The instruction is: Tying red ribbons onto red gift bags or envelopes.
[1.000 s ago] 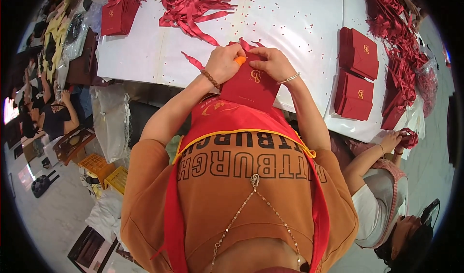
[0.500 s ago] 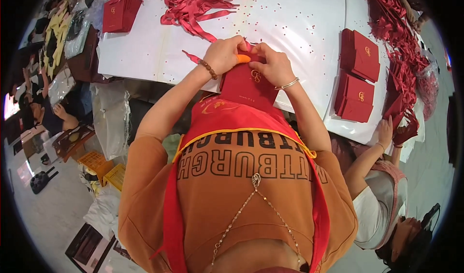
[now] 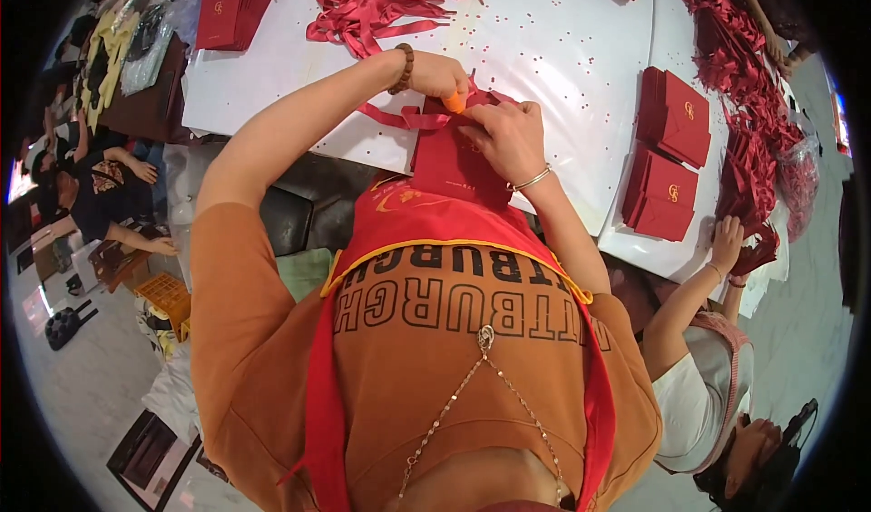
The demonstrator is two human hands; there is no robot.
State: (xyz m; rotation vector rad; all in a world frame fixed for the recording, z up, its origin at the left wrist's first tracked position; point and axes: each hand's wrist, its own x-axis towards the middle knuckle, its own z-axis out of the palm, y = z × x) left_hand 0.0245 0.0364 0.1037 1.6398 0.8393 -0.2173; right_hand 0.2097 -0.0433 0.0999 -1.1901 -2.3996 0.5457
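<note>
A dark red paper bag [image 3: 451, 169] with gold print lies in front of me at the table's near edge. My left hand [image 3: 434, 75], with a bead bracelet and an orange finger cover [image 3: 455, 102], is closed at the bag's top edge on a bit of red ribbon. The ribbon [image 3: 399, 116] trails left from there across the table. My right hand [image 3: 510, 138], wearing a silver bangle, pinches the bag's upper part close beside the left fingertips. Both hands partly hide the bag's top and the ribbon there.
Loose red ribbons [image 3: 386, 6] lie at the far left beside a stack of red bags [image 3: 234, 13]. Two more stacks, one [image 3: 673, 117] behind the other [image 3: 660, 193], lie right. A co-worker's hand [image 3: 726, 244] touches red pieces there. Small red dots speckle the white table [image 3: 535, 49].
My left hand has turned over and its elbow has swung outward and up. The ribbon end has shifted right, nearer the bag. My right hand stays at the bag's top.
</note>
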